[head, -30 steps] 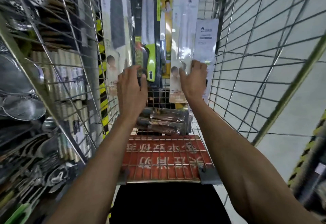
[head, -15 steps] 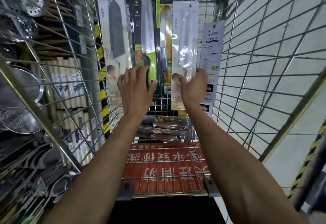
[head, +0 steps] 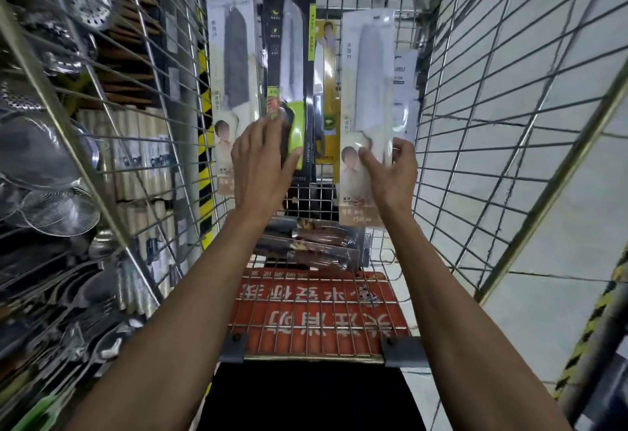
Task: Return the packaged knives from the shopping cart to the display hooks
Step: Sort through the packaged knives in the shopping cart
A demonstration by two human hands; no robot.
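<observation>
head view: packaged knives standing in the shopping cart (head: 475,118), both hands on them.
right hand (head: 390,175) pinches the lower part of the white knife pack (head: 367,84), thumb on the front, fingers (head: 406,150) curled round its right edge; the pack stands upright against the cart's far end. left hand (head: 261,165) lies on the green-handled knife pack (head: 289,50), fingers near straight, thumb across the handle, no closed grip to be seen. grey-blade pack (head: 234,56) just beside it; flat packs (head: 316,247) on the cart floor. display hooks not made out among the hanging strainers (head: 57,209) at left. advised: lift one pack straight up clear of the wire, hold the card below the blade, keep the hang-hole uppermost.
</observation>
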